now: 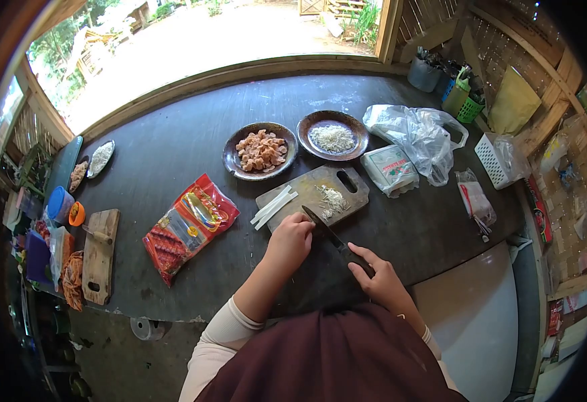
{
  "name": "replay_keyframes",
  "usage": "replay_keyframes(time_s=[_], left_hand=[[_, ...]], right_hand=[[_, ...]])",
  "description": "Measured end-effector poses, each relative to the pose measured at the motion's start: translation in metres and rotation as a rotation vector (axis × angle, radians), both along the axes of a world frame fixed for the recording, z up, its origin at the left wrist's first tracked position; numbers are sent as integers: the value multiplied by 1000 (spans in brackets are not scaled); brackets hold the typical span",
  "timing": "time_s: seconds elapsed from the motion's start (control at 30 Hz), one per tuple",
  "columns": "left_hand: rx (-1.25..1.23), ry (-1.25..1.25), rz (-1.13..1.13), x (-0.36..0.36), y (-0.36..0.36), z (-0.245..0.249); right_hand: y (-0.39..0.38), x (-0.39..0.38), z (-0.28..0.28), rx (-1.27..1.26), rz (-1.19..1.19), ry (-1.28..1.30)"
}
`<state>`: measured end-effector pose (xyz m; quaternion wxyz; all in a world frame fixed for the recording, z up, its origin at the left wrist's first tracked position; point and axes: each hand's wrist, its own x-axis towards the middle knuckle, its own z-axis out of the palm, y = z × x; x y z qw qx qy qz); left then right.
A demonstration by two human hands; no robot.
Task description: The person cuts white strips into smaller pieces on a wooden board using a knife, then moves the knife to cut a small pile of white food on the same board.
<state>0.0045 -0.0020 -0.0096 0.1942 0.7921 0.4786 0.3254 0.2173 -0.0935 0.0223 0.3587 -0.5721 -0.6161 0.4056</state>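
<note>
My right hand (378, 278) is wrapped round the dark handle of a knife (334, 239), whose blade points up and left over the near edge of a wooden cutting board (300, 182). Beside the blade tip, my left hand (292, 239) has its fingers pinched together at the board's edge; what they hold is hidden. Long white strips (272, 208) lie at the board's left end. Finely cut whitish pieces (333, 202) are heaped towards its right. Behind the board stand a brown bowl (228, 155) of cut pinkish-brown pieces (261, 151) and a brown plate (307, 126) of white shreds (333, 138).
A red sausage packet (191, 228) lies left of the board. Plastic bags (417, 137) and a paper pack (390, 169) are at its right. Another wooden board (101, 258) with a small knife, an orange cup (77, 214) and a white basket (498, 161) stand farther out.
</note>
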Motion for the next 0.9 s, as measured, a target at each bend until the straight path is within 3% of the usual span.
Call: replay_keyframes(time_s=[0.13, 0.2, 0.43, 0.9], left_hand=[[29, -7, -18, -1, 2, -1], [17, -8, -22, -2, 3, -2], [26, -17, -19, -1, 2, -1], [16, 33, -6, 1, -2, 3]], right_hand=[[3, -9, 6, -61, -26, -33], [3, -11, -1, 65, -61, -20], [-1, -10, -8, 97, -27, -73], [6, -15, -13, 123, 15, -319]])
